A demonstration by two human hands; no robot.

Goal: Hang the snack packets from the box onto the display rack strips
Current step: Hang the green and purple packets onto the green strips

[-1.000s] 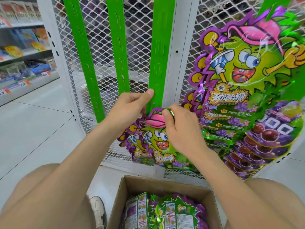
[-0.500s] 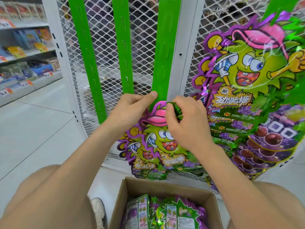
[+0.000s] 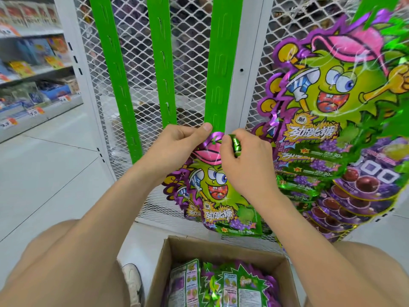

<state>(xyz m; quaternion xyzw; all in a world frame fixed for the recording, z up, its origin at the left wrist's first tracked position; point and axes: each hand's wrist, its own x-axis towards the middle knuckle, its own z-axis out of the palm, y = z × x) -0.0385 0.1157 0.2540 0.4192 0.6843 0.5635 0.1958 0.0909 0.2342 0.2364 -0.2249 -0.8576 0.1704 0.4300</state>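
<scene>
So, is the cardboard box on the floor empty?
No, snack packets lie packed inside the cardboard box.

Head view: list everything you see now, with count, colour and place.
display strips: three, green, on the mesh rack
mesh rack: one, white, ahead
held packet: one, green-purple, under third strip, another behind it
hung packets: many, green-purple, right
grape packets: several, purple, lower right
cardboard box: one, brown, bottom centre
boxed packets: several, green-purple, inside box
shelves: stocked, far left
shoe: one, white, beside box
left hand: pinches third strip's end
right hand: pinches held packet's top
</scene>
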